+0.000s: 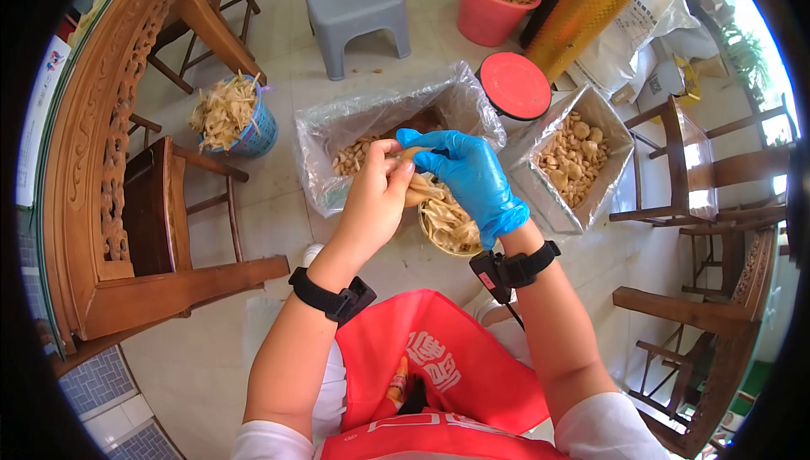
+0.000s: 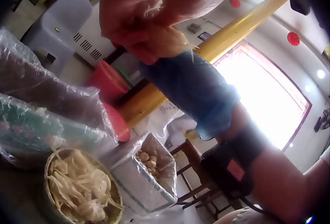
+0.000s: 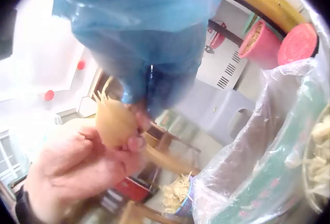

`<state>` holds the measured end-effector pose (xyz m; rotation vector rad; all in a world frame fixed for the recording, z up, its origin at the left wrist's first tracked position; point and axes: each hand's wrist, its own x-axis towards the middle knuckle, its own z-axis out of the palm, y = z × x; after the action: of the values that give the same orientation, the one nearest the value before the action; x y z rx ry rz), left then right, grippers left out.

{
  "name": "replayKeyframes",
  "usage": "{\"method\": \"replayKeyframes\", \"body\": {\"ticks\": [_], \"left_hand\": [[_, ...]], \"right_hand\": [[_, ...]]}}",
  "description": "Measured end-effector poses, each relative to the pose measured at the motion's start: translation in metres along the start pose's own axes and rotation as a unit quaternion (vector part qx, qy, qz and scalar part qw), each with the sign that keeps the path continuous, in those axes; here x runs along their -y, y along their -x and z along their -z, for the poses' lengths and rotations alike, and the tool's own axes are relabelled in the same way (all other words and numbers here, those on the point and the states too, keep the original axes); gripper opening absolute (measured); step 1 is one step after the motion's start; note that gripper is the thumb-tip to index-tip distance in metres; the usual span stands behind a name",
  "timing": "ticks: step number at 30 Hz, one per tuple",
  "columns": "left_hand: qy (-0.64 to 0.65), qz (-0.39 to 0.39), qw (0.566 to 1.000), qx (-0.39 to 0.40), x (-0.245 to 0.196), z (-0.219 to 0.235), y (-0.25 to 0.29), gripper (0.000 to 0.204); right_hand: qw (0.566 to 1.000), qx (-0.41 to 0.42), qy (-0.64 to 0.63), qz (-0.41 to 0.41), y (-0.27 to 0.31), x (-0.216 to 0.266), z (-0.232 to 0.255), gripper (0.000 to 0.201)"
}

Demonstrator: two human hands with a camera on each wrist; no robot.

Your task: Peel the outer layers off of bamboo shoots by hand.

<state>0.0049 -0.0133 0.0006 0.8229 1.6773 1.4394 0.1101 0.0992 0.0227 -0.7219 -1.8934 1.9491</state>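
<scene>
In the head view, my bare left hand and my blue-gloved right hand meet over a plastic-lined box. Between them is a pale yellow, soft-looking piece with thin frayed strips at one end. The left fingers and thumb pinch it from below in the right wrist view, while the gloved fingertips grip its edge. Just under the hands stands a round bowl heaped with pale, floppy strips. Part of the piece is hidden behind the fingers.
The lined box holds tan lumps; another lined box at right holds more. A blue basket of pale strips stands left. Behind are a red lid, a pink bucket and a grey plastic chair. Wooden furniture flanks both sides.
</scene>
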Motion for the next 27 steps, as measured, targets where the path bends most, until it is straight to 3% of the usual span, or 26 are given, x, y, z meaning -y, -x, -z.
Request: {"method": "replayKeyframes", "body": {"ticks": [2,5,7,9,10,13,14,16,17,20,22,27], "left_hand": [[-0.021,-0.042,0.999,0.019,0.001,0.001,-0.002,0.026],[-0.046,-0.044,0.997,0.044,-0.006,0.004,0.001,0.024],[-0.048,-0.033,0.998,0.035,-0.005,0.002,0.002,0.023],[-0.051,-0.023,0.998,0.027,-0.006,0.001,0.003,0.022],[-0.044,0.002,0.999,0.006,-0.007,0.002,0.003,0.019],[-0.026,0.026,0.999,-0.020,-0.001,0.006,-0.001,0.019],[-0.014,0.026,0.999,-0.026,0.001,0.008,-0.002,0.021],[-0.002,0.033,0.999,-0.023,-0.002,0.009,-0.003,0.023],[0.010,0.040,0.999,-0.021,-0.004,0.010,-0.004,0.026],[0.018,0.021,0.999,-0.036,-0.005,0.008,-0.002,0.029],[0.008,0.008,0.999,-0.034,-0.002,0.005,-0.003,0.028],[-0.023,-0.019,0.999,-0.030,0.002,0.003,-0.006,0.027]], "right_hand": [[0.997,-0.043,-0.040,0.042,-0.002,-0.010,-0.002,0.024],[0.992,-0.078,-0.095,-0.002,-0.002,-0.007,0.004,0.021],[0.989,-0.114,-0.092,0.015,-0.005,-0.010,0.014,0.021],[0.979,-0.189,0.035,-0.075,-0.007,-0.021,0.034,0.022],[0.958,-0.201,0.161,-0.130,-0.007,-0.024,0.040,0.024],[0.939,-0.189,0.241,-0.157,-0.002,-0.029,0.043,0.029],[0.939,-0.189,0.241,-0.157,-0.003,-0.029,0.040,0.029],[0.971,-0.237,0.006,-0.015,-0.009,-0.031,0.028,0.038],[0.972,-0.236,0.004,-0.014,-0.008,-0.030,0.026,0.038],[0.973,-0.224,0.031,-0.039,-0.004,-0.023,0.024,0.044],[0.996,-0.074,0.044,-0.031,-0.003,-0.018,0.024,0.041],[0.998,0.034,0.016,-0.058,0.010,0.000,0.009,0.036]]}}
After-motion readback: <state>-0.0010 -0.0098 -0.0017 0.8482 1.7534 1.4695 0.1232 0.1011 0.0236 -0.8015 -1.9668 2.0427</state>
